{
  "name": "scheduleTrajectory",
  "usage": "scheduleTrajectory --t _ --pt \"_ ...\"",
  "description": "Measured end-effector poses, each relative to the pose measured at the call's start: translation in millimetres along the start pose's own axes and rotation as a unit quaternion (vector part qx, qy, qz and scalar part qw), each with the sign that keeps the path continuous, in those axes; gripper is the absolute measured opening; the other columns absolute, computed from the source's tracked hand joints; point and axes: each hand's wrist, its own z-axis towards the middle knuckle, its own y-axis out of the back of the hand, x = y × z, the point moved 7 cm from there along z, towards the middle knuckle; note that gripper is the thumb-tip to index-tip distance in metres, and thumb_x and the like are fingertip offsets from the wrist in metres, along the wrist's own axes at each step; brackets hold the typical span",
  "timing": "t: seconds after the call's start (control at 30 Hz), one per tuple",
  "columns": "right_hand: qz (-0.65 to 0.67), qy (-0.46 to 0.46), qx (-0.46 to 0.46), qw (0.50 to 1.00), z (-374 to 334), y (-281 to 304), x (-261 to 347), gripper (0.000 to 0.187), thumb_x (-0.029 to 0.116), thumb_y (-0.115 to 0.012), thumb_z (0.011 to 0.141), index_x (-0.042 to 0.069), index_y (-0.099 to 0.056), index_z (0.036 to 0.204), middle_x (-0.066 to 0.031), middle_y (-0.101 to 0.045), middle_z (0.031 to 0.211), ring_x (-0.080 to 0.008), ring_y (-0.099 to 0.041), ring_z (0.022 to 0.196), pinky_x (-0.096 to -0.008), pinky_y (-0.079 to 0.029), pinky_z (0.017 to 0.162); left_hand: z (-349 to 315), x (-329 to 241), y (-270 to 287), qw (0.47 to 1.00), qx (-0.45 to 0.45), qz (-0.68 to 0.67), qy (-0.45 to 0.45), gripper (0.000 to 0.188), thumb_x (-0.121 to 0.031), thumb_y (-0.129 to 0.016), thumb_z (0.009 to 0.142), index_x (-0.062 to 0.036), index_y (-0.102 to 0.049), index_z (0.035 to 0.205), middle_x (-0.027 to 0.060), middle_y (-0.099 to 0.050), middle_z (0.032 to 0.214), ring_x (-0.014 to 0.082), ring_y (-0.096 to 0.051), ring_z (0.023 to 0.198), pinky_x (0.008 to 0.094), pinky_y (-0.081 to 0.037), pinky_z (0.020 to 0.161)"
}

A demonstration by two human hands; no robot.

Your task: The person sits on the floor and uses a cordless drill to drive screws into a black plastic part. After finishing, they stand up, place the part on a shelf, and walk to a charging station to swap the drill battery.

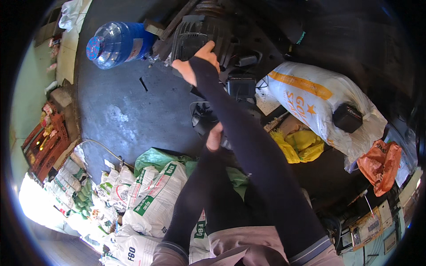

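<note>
My right hand [199, 60] reaches far forward onto a dark, ribbed machine housing [190, 33]. Its thumb points left and its index finger forward, spread apart; the other fingers are partly hidden. Only a strip of skin of my left hand [214, 136] shows, at the end of its black sleeve. My right forearm covers the rest of it, fingers included. Close to that hand lies a dark object with a thin grey rim [200, 114], its kind unclear. A black boxy piece [241, 88] sits just right of my right forearm.
A blue water jug [122, 44] lies on its side at the far left. On the right, a large white sack [306, 84] bears a black block [347, 118]. Yellow bag [299, 144] and orange bag [380, 166] lie nearby. White sacks [155, 208] are piled at the near left.
</note>
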Motion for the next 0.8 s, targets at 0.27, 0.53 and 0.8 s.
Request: scheduleTrajectory --t 0.27,0.53,0.8 --pt "0.335 0.083 0.296 0.890 -65 157 -80 0.089 0.024 -0.080 0.071 0.004 -0.032 0.143 -0.0162 -0.048 0.130 -0.0235 -0.047 0.119 -0.0347 -0.043 0.094 14 -23 -49 0.989 0.024 -0.031 0.141 0.070 -0.056 -0.043 0.093 -0.0002 -0.045 0.135 0.0281 -0.054 0.124 0.0407 -0.059 0.106 0.0494 -0.050 0.089" --pt "0.480 0.133 0.240 0.833 -137 240 -146 0.104 0.058 -0.075 0.071 0.001 -0.029 0.145 -0.0198 -0.048 0.133 -0.0272 -0.055 0.114 -0.0413 -0.048 0.090 8 -29 -123 0.949 0.188 -0.094 0.236 0.080 -0.063 -0.037 0.092 -0.0020 -0.033 0.145 0.0395 -0.042 0.131 0.0488 -0.058 0.107 0.0531 -0.053 0.083" --pt "0.544 0.206 0.286 0.761 -115 245 -142 0.101 0.071 -0.062 0.075 -0.003 -0.038 0.139 -0.0261 -0.055 0.121 -0.0256 -0.064 0.089 -0.0335 -0.055 0.062 13 -25 -140 0.945 0.136 -0.136 0.263 0.080 -0.063 -0.035 0.093 -0.0022 -0.033 0.144 0.0420 -0.041 0.130 0.0510 -0.059 0.102 0.0544 -0.054 0.080"
